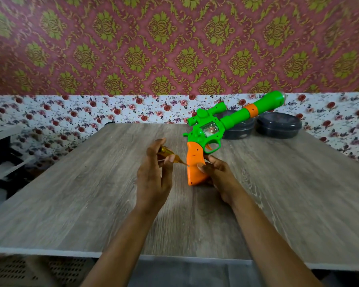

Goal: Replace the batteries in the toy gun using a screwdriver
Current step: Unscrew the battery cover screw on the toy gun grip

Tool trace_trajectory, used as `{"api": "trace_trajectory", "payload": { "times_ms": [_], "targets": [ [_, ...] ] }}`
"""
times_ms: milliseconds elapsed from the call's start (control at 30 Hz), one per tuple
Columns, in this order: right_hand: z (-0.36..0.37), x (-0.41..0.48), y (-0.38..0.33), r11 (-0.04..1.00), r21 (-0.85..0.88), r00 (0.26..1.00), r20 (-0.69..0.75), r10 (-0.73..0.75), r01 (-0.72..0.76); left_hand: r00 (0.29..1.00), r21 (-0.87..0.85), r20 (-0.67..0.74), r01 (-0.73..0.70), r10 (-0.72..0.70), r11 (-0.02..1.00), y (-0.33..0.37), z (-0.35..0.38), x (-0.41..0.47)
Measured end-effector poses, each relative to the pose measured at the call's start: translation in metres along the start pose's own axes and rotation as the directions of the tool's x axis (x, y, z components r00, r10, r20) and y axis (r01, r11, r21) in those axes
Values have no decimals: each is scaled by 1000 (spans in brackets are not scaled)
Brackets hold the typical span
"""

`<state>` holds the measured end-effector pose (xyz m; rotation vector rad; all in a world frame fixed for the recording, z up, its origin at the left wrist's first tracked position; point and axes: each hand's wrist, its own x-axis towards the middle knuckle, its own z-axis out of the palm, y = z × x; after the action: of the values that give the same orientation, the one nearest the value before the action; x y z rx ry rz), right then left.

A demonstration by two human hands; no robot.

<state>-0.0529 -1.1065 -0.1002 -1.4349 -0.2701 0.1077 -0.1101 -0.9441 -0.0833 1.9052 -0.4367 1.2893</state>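
Toy gun: a bright green plastic toy gun (228, 121) with a long round barrel. It has an orange ring round the barrel, a small green scope on top, a clear little window in its side and an orange trigger.
Gun handle: a fat orange plastic handle (195, 160). Its bottom end looks to rest on the tabletop. The barrel tilts up and away toward 1 o'clock.
Where the gun is: just past the middle of the tabletop, a bit toward 1 o'clock.
Screw: a tiny dark screw (188, 165) sits at the 9 o'clock edge of the orange handle.
Screwdriver: a small see-through yellow screwdriver (170, 155) with a thin metal tip. It is at 9 o'clock from the handle, and its tip touches the screw.
Left hand: the left hand (153, 179) pinches the screwdriver with thumb and fingers.
Right hand: the right hand (218, 172) grips the orange handle from 3 o'clock, thumb on the front, fingers behind.
Tabletop: a grey tabletop (91, 193) with a wood pattern.
Tubs: two dark round tubs with lids, the left tub (239, 130) and the right tub (278, 125), sit side by side at the far edge, at 1 o'clock. The barrel crosses in front of the left tub.
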Motion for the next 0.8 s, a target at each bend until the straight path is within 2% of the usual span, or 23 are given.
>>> {"api": "trace_trajectory", "payload": {
  "times_ms": [133, 500, 800],
  "targets": [
    [-1, 1, -1, 1000, 2, 1000, -4, 3, -3, 999, -11, 47, -17, 18, 1000, 3, 1, 1],
    [2, 3, -3, 1000, -20, 1000, 0, 21, -21, 998, -22, 57, -10, 11, 1000, 5, -2, 3],
    [3, 1, -6, 1000, -25, 1000, -12, 11, -12, 1000, -23, 16, -22, 23, 999, 6, -3, 5]
  ]
}}
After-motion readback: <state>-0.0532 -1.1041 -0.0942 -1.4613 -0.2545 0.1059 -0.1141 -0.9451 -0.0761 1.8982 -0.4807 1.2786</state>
